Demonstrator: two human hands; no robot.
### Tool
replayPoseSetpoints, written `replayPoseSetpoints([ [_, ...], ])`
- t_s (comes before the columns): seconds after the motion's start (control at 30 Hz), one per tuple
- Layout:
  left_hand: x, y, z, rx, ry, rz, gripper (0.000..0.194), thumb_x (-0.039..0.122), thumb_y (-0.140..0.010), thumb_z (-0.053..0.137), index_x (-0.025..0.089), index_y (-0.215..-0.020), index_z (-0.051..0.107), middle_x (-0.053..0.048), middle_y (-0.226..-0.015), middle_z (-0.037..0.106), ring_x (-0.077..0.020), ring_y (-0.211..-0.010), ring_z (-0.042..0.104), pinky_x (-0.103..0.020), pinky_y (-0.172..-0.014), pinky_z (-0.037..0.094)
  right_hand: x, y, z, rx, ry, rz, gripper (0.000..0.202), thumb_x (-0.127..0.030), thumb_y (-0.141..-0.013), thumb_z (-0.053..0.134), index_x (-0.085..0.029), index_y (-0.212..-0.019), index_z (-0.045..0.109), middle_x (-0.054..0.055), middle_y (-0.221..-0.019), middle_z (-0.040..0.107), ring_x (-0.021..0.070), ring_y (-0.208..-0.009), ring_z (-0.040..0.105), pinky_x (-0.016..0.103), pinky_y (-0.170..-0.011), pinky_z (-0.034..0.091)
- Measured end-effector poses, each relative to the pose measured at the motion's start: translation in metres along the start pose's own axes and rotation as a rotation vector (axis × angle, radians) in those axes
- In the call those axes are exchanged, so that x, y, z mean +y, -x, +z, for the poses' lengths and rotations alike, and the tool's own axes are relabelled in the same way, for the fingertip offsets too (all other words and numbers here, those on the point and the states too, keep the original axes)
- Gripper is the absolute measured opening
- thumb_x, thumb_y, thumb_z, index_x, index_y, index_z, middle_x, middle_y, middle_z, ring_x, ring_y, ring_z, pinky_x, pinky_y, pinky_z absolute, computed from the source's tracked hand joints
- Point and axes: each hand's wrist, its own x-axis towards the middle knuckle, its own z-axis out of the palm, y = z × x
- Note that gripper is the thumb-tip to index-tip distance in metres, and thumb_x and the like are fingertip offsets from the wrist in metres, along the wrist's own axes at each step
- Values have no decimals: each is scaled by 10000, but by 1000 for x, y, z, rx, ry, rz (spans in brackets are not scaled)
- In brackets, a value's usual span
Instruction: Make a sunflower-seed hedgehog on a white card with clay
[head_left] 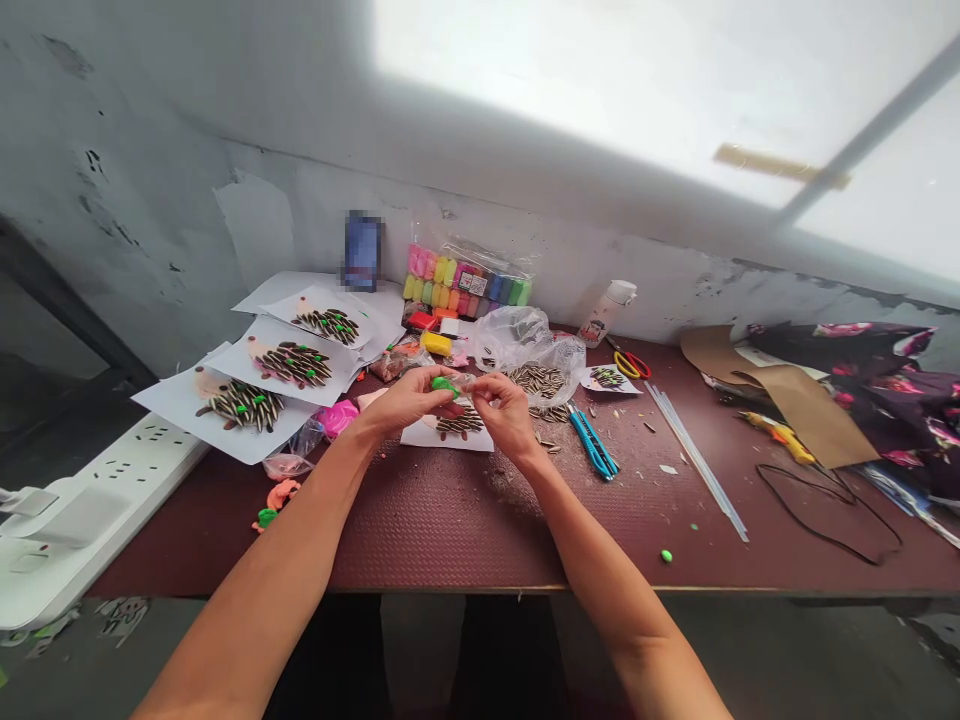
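Green clay (444, 385) in a clear wrapper is between my two hands, above the table. My left hand (411, 402) is closed round the green clay. The fingers of my right hand (504, 410) pinch the loose end of the wrapper. Just below the hands lies a white sheet (427, 436) with a hedgehog shape made of striped seeds. Behind and right of my right hand, a clear plastic bag (562, 358) holds a heap of sunflower seeds (536, 382), with more seeds spilled in front of it.
Finished hedgehog sheets (244, 440) lie at the left beside a power strip (112, 500). Coloured clay packs (469, 285) and a white bottle (606, 312) stand at the back. To the right are a blue cutter (592, 445), scissors (630, 362), glue sticks (697, 460) and a yellow glue gun (784, 438).
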Motion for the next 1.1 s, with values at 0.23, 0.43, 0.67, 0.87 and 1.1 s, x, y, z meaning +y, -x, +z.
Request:
replayPoseSetpoints([
  [0.23, -2, -4, -3, 77, 4, 18, 372, 324, -651, 909, 114, -816, 650, -19, -770, 703, -169, -709, 724, -376, -792, 627, -3, 1, 1, 24, 12, 14, 152, -160, -811, 638, -198, -847, 781, 10, -794, 630, 124, -669, 511, 259, -674, 439],
  [0.43, 2, -3, 2, 114, 32, 40, 346, 277, -624, 906, 118, -829, 677, -18, -760, 712, -148, -693, 699, -340, -756, 621, -1, -1, -2, -34, 1, 68, 57, -248, -778, 750, -203, -793, 781, -10, -721, 595, 117, -632, 464, 259, -642, 407],
  [0.67, 7, 1, 6, 190, 58, 103, 412, 224, -517, 918, 122, -818, 655, 11, -723, 673, -123, -638, 650, -290, -644, 602, 0, 0, -2, -67, -33, 65, 74, -250, -790, 728, -208, -819, 782, -8, -737, 593, 120, -639, 468, 260, -657, 413],
  [0.87, 1, -3, 7, 254, 92, 142, 356, 196, -546, 879, 134, -787, 625, 21, -719, 667, -121, -655, 656, -301, -671, 614, 0, 1, 0, -65, -10, 43, 107, -266, -801, 752, -218, -885, 798, 1, -797, 620, 114, -638, 466, 254, -642, 412],
  [1.1, -3, -7, 11, 323, 74, 159, 409, 168, -510, 885, 138, -825, 626, 35, -717, 661, -116, -647, 655, -278, -640, 608, -7, 6, 4, -73, 99, -2, 114, -232, -836, 730, -226, -927, 799, -5, -799, 608, 110, -640, 481, 247, -641, 405],
])
